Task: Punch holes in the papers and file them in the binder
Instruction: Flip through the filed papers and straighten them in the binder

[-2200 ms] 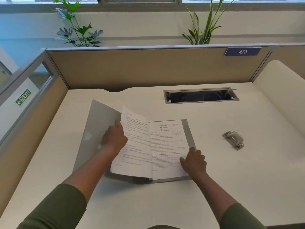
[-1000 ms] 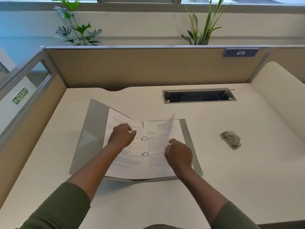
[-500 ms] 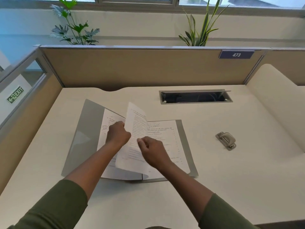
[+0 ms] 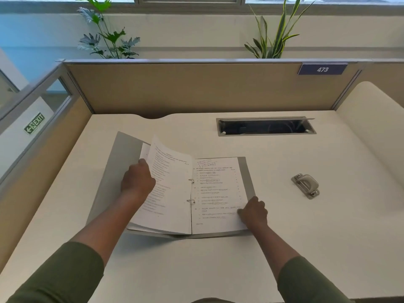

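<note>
Binder (image 4: pixel 244 171): a grey binder was found lying open on the desk, near its middle and toward the near edge; the left cover was seen raised at a slant, the right cover lay flat.
Rings (image 4: pixel 191 180): two metal rings were noted at the spine, one above the other, passing through the filed sheets.
Papers (image 4: pixel 216 193): printed sheets were observed on both sides of the rings; the right stack lay flat, with handwritten marks at its top.
Left pages (image 4: pixel 170 186): the left sheets were seen lifted and curved, their upper corner curling off the raised cover.
Left hand (image 4: pixel 137 182): it was held against the outer edge of the left pages, fingers bent round that edge; a grip on the sheets was indicated.
Right hand (image 4: pixel 253 212): it was placed on the lower right corner of the right stack, fingers curled with the tips down on the paper; whether a sheet was pinched could not be told.
Punch (image 4: pixel 306 185): a small metal punch was recorded on the desk, well apart to the right of the binder, untouched.
Desk (image 4: pixel 284 248): a white top, enclosed by tan partitions.
Cable slot (image 4: pixel 265 126): a dark opening was noted beyond the binder, with its flap raised.
</note>
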